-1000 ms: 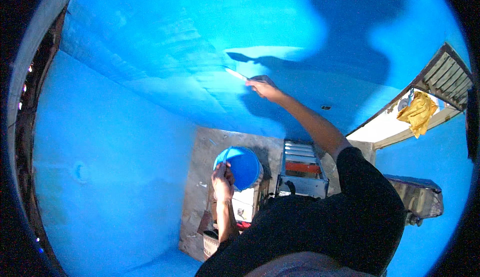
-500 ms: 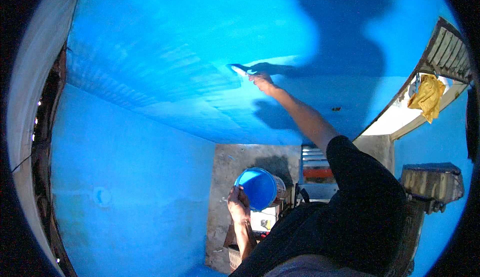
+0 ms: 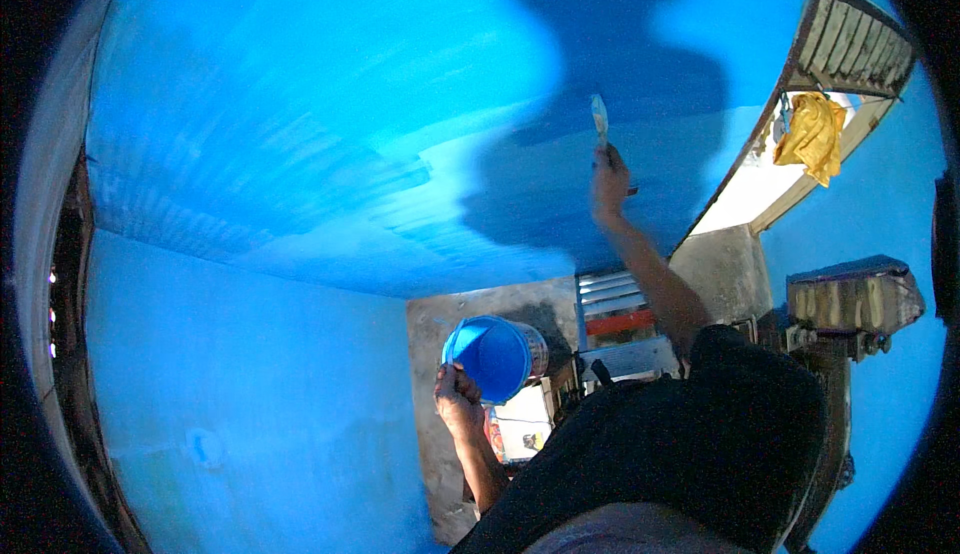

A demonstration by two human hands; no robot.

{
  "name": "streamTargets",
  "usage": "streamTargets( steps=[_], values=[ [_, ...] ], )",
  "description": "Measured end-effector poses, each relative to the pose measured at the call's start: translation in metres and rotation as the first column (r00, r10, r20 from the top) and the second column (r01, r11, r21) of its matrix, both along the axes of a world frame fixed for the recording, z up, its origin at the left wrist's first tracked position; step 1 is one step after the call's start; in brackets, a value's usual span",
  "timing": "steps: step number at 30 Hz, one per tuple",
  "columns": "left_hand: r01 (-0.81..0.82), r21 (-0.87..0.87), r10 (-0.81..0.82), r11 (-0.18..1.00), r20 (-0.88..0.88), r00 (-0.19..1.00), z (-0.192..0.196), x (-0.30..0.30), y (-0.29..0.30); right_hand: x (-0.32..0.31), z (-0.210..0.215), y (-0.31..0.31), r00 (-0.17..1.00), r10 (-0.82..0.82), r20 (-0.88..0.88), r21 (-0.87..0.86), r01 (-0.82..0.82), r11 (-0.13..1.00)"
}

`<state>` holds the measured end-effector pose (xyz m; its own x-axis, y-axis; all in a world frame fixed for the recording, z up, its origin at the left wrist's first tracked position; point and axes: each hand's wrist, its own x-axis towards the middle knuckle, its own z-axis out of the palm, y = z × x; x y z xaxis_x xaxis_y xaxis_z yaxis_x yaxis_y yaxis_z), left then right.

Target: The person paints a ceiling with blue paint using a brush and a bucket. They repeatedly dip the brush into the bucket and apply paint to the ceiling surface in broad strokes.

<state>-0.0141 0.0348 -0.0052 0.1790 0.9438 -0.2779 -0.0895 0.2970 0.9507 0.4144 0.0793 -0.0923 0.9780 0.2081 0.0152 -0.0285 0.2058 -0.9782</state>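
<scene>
My right hand (image 3: 611, 186) is raised in front of the blue wall (image 3: 330, 84), closed round the handle of a paintbrush (image 3: 599, 117). The brush points upward within the dark shadow on that wall; I cannot tell whether its tip touches the surface. Lower down, my left hand (image 3: 459, 400) grips the rim of a bucket (image 3: 537, 351) that is tilted toward me. Blue paint coats the bucket's inside. Lighter and darker streaks of blue cross the wall to the left of the shadow.
A second blue wall (image 3: 250, 374) meets the streaked one at left. On the right, a yellow cloth (image 3: 812, 139) hangs in a window opening under wooden louvres (image 3: 858, 39). Below it stands a dark-topped object (image 3: 855, 294). Cluttered items lie behind the bucket.
My right hand has moved rightward with the paintbrush, which has swung from pointing left to pointing up. The left hand still holds the bucket. The whole view has shifted somewhat.
</scene>
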Motion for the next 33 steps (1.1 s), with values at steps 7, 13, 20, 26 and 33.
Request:
streamTargets(
  steps=[7,13,20,26,33],
  values=[
    [0.071,0.12,-0.053,0.99,-0.14,0.989,0.002,-0.001,-0.012,-0.068,0.011,0.161,0.981,-0.191,0.015,0.052,0.19,0.98],
    [-0.147,-0.1,0.144,0.984,-0.037,0.989,0.004,0.001,-0.024,-0.166,0.063,0.214,0.925,-0.32,0.207,0.164,0.289,0.943],
    [-0.035,-0.042,0.025,0.998,-0.226,0.974,-0.004,-0.019,-0.02,-0.203,0.029,0.226,0.722,0.471,0.507,-0.4,-0.287,0.871],
    [0.004,-0.062,-0.007,0.998,-0.044,0.999,-0.052,-0.042,0.001,-0.086,-0.013,0.25,0.568,0.628,0.532,-0.591,-0.282,0.756],
    [-0.057,-0.098,0.068,0.994,0.11,0.992,0.01,-0.005,-0.014,0.065,-0.068,0.091,0.618,0.429,0.659,-0.499,-0.068,0.864]
  ],
)
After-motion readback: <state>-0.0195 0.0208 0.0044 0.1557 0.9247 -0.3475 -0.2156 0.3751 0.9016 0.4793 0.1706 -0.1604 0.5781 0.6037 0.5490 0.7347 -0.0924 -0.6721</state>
